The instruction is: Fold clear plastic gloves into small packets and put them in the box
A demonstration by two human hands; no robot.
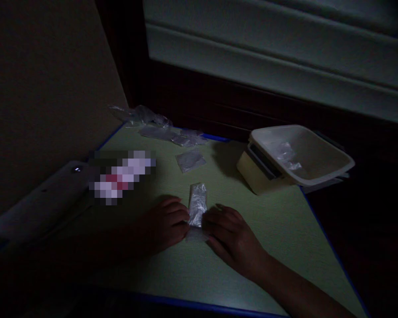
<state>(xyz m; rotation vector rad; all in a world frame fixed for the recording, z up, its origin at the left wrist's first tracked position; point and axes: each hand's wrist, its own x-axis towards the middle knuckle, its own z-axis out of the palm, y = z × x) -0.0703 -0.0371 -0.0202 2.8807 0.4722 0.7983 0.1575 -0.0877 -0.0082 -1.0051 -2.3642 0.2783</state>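
Observation:
A clear, crinkled plastic bag (198,201), folded into a narrow strip, lies on the green tabletop in front of me. My left hand (169,221) grips its lower left edge, fingers curled in. On the opposite edge, my right hand (227,234) pinches the bag between thumb and fingers. The bag's near end spreads flat and see-through between the two hands. Just beyond it rests a flat, square clear plastic bag (190,160), touched by neither hand.
A cream plastic bin (268,183) with crinkled clear plastic inside stands at the right edge. More clear plastic bags (162,132) are heaped at the far left corner. A blurred-out item (122,176) and a pale flat case (43,198) lie left. Blue edging (325,238) rims the table (278,247).

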